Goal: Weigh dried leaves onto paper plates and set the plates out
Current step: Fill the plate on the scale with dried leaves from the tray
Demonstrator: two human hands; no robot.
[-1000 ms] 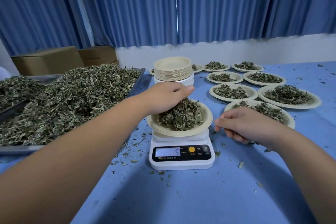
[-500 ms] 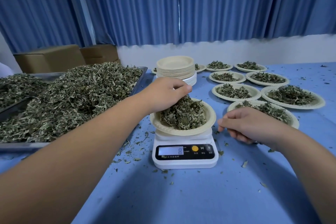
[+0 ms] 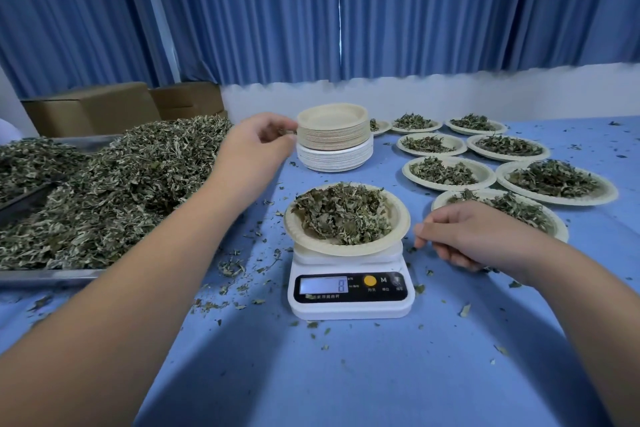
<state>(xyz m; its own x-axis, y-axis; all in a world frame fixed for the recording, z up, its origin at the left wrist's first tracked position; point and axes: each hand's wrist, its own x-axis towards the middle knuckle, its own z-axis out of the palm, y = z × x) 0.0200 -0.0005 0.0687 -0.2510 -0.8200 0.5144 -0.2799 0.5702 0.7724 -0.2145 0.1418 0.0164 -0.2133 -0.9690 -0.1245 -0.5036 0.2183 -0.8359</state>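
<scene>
My left hand (image 3: 258,142) hovers beside the stack of empty round paper plates (image 3: 332,139), fingertips pinched; whether they hold leaf, I cannot tell. My right hand (image 3: 474,236) rests loosely curled and empty on the blue tabletop (image 3: 346,374). Beside it, toward the near edge, the white digital scale (image 3: 349,303) carries the cream paper plate (image 3: 402,218) of dried green leaves (image 3: 343,215).
</scene>
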